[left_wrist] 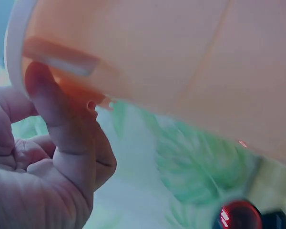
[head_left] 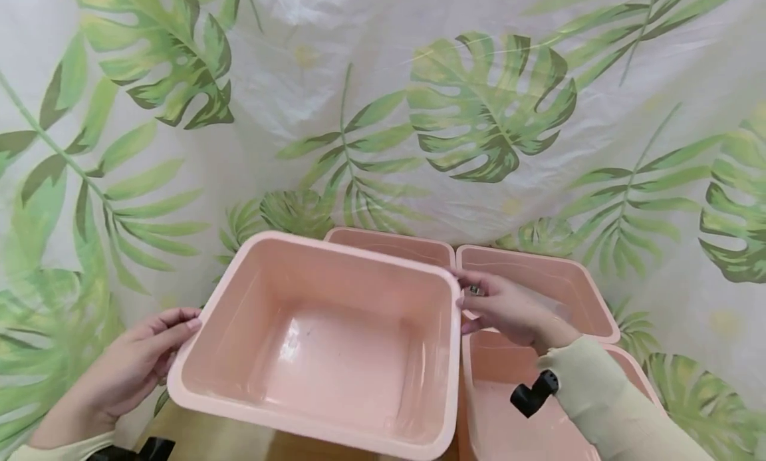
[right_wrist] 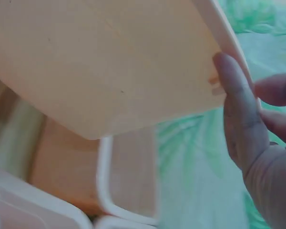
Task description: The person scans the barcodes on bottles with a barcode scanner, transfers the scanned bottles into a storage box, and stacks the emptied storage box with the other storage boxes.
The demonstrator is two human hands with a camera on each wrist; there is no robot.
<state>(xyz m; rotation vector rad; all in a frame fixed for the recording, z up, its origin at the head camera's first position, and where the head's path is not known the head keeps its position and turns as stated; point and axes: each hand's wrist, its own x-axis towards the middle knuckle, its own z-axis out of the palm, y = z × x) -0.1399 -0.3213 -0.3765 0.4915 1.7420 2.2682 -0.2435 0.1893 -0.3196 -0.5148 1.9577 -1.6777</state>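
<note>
A pink plastic bin [head_left: 335, 374], with nothing inside, is held up and tilted so that its open top faces the head camera. My left hand [head_left: 134, 368] grips the rim at its left end, thumb on top. In the left wrist view, the fingers of the left hand [left_wrist: 62, 157] are curled under the lip of the bin [left_wrist: 148, 52]. At the opposite end, my right hand [head_left: 509, 308] pinches the rim. The right wrist view shows the right hand [right_wrist: 257, 138] with its fingers beneath the rim, beside the outer wall of the bin [right_wrist: 109, 62].
More pink bins stand behind and to the right: a back left bin [head_left: 401, 241], a back right bin [head_left: 520, 268] and a front right bin [head_left: 509, 414]. Something clear and indistinct lies in the back right one. Below is a wooden surface [head_left: 203, 434]; a leaf-print curtain [head_left: 359, 35] hangs behind.
</note>
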